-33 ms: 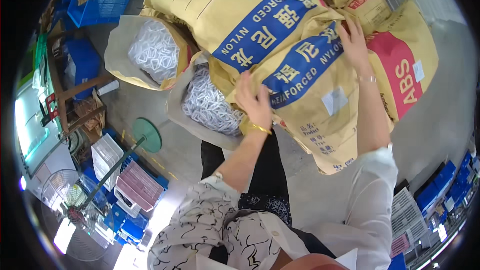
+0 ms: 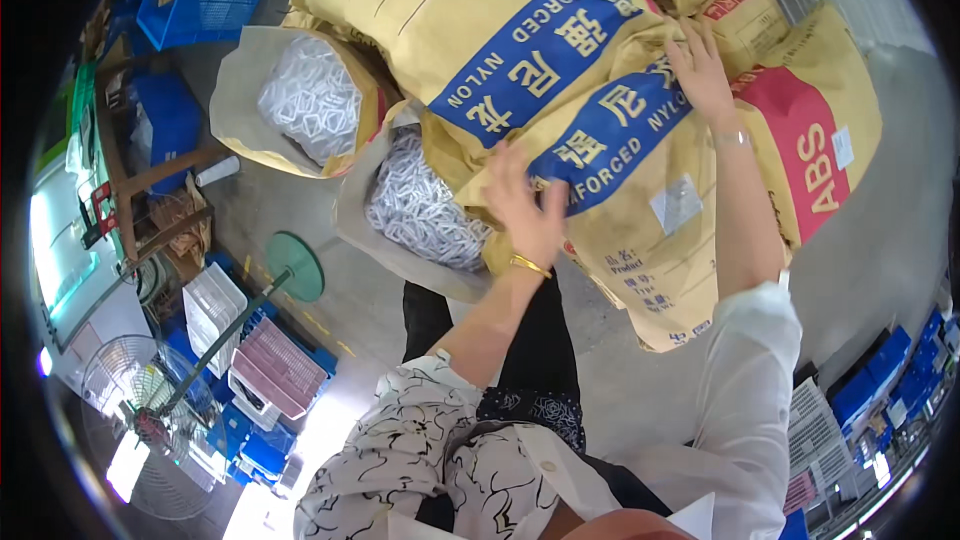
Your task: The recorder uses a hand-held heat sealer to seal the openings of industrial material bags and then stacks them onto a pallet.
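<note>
Both hands lie flat, fingers spread — left hand [image 2: 525, 210], right hand [image 2: 703, 70] — on the tan blue-banded paper sack [image 2: 640, 190], gripping nothing.

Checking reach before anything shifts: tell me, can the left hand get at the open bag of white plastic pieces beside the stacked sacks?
Probably yes. The left hand rests on a yellow sack right beside the open bag, whose mouth shows uncovered.

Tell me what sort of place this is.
Probably a plastics workshop or factory storeroom. Large tan paper sacks with blue bands lie stacked on a grey concrete floor, two open sacks hold small white plastic parts, and blue plastic crates stand around. Both hands rest on one sack.
</note>
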The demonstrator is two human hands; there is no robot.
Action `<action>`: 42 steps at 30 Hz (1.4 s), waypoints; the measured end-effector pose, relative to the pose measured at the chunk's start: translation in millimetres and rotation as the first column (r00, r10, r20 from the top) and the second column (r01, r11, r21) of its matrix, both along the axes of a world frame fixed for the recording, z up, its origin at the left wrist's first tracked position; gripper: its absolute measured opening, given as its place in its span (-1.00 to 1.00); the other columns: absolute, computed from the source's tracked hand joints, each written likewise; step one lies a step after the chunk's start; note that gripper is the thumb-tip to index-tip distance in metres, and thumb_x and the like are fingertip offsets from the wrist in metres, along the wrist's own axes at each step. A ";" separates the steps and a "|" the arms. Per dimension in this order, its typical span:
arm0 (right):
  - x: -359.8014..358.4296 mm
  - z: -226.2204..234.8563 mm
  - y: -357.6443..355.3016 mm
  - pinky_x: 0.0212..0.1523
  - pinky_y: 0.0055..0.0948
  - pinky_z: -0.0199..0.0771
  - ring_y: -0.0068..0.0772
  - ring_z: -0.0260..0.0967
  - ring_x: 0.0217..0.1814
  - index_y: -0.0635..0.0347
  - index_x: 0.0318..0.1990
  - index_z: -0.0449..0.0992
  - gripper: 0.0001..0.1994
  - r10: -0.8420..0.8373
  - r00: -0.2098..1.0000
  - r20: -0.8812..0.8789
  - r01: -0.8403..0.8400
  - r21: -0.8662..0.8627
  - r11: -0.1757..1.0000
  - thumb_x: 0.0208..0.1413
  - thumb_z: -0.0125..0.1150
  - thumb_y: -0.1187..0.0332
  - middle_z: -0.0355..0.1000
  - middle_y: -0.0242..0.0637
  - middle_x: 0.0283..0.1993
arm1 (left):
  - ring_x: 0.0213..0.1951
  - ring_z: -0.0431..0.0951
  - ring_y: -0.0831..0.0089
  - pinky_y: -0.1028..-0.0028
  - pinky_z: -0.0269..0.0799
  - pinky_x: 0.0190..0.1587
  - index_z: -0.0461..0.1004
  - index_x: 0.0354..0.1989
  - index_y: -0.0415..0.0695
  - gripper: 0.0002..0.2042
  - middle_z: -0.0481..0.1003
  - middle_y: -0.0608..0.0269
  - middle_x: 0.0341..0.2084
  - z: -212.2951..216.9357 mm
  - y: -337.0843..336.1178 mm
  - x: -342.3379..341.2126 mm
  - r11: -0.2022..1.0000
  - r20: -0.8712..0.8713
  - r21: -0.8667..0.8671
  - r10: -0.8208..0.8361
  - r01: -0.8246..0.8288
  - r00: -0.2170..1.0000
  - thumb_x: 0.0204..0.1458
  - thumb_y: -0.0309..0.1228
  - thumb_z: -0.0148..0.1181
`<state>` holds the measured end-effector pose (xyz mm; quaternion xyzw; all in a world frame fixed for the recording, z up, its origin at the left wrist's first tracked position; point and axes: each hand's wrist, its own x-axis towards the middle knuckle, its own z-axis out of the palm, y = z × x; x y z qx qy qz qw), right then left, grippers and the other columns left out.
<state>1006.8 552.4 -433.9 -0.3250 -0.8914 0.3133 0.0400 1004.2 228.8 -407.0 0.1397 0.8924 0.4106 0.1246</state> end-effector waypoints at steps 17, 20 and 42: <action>-14.3 -10.3 -73.7 0.29 0.04 0.10 -0.06 0.41 0.08 0.16 -0.06 0.49 -0.71 0.078 0.908 0.412 -0.300 0.508 0.807 0.12 -0.02 0.30 0.47 -0.09 -0.01 | 0.36 -0.04 -0.04 -0.19 -0.15 0.30 0.13 0.33 -0.09 -0.27 0.08 0.07 0.32 -4.1 -59.3 -10.4 0.882 0.254 -0.271 -0.319 0.384 0.913 0.01 -0.05 0.20; -10.1 60.5 -166.6 0.13 0.04 0.23 -0.05 0.37 0.06 0.19 -0.03 0.45 -0.67 0.268 0.925 0.269 -0.352 0.345 0.870 -0.01 0.15 0.38 0.48 -0.09 -0.14 | 0.37 -0.02 -0.01 -0.19 -0.14 0.32 0.11 0.35 -0.09 -0.26 0.15 0.07 0.28 13.8 -146.8 -12.7 0.692 0.194 -0.655 -0.234 0.304 0.953 0.03 0.00 0.16; -55.9 -20.4 -434.3 0.18 -0.02 0.22 -0.08 0.36 0.14 0.17 -0.01 0.50 -0.58 -0.074 0.770 0.634 -0.333 0.497 0.801 0.09 0.12 0.08 0.39 -0.09 0.12 | 0.09 0.42 -0.02 0.17 0.26 0.19 0.53 -0.03 -0.21 -0.46 0.48 -0.08 0.00 93.1 -379.0 -145.0 0.205 0.644 -0.004 -0.748 0.979 0.160 0.20 0.04 -0.13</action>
